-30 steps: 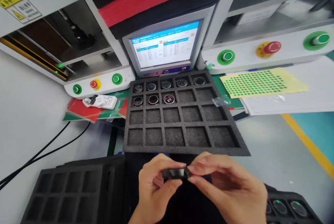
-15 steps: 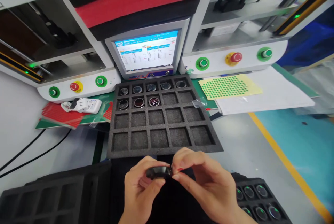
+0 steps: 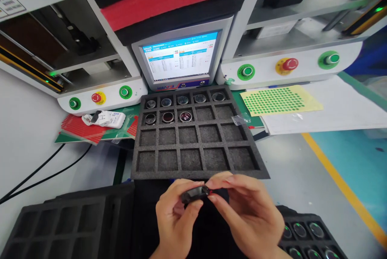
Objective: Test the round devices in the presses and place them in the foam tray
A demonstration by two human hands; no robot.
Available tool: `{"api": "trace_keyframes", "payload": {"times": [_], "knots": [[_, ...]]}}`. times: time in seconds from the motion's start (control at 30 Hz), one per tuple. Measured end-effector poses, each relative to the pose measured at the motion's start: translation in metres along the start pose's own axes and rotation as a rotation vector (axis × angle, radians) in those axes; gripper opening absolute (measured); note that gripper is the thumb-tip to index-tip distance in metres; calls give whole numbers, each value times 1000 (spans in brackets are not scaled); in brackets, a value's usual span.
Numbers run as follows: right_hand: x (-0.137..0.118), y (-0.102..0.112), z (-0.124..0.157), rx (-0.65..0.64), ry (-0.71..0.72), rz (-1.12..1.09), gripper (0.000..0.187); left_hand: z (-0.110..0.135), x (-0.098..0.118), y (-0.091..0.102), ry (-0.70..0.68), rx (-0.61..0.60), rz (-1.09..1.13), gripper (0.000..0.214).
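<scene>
My left hand (image 3: 175, 220) grips a black watch body (image 3: 192, 195) by its edges, thumb below and fingers above, so it shows nearly side-on. At the right end of the watch, my right hand (image 3: 250, 210) pinches a small red piece (image 3: 211, 191) between thumb and forefinger. Its exact kind is too small to make out. Just beyond both hands lies a dark foam tray (image 3: 199, 172) with square pockets. Round watch bodies fill its back row, and three more, including one with a lit face (image 3: 186, 117), sit in the second row.
Behind the tray stands a monitor (image 3: 184, 59) between two machines with green and red buttons (image 3: 287, 66). A sheet of green dots (image 3: 276, 101) lies right, red sticker strips (image 3: 83, 128) left. Foam trays flank me; the right one (image 3: 306, 238) holds watches with green dots.
The view has shifted slightly, so everything appears further right. The watch has tilted a little in my left hand, and more of the red piece shows by my right fingertips.
</scene>
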State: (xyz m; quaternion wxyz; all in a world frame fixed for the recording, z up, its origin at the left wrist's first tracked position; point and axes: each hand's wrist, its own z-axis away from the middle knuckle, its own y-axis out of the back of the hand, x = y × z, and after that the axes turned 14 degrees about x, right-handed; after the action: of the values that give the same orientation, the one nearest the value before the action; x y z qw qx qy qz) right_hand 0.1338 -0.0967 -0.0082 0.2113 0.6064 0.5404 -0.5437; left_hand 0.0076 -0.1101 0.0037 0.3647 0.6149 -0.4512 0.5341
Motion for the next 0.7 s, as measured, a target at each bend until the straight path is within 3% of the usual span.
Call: {"api": "trace_keyframes", "payload": {"times": [0.17,0.43,0.53,0.63,0.7], "knots": [[1,2,-2,-20,41,23,44,-1,1,-1,7,28,-34,19],[-3,-2,-5,-32,126,57,51,12,1,-20,-3,232,-69,11],[-13,2,-4,-158,157,97,37,-2,-6,-17,149,360,-145,10],[-16,17,-12,-304,341,199,11,-32,-15,-4,340,598,-26,19],[-5,33,-32,-163,388,359,12,-48,-18,6,361,674,153,24]]}}
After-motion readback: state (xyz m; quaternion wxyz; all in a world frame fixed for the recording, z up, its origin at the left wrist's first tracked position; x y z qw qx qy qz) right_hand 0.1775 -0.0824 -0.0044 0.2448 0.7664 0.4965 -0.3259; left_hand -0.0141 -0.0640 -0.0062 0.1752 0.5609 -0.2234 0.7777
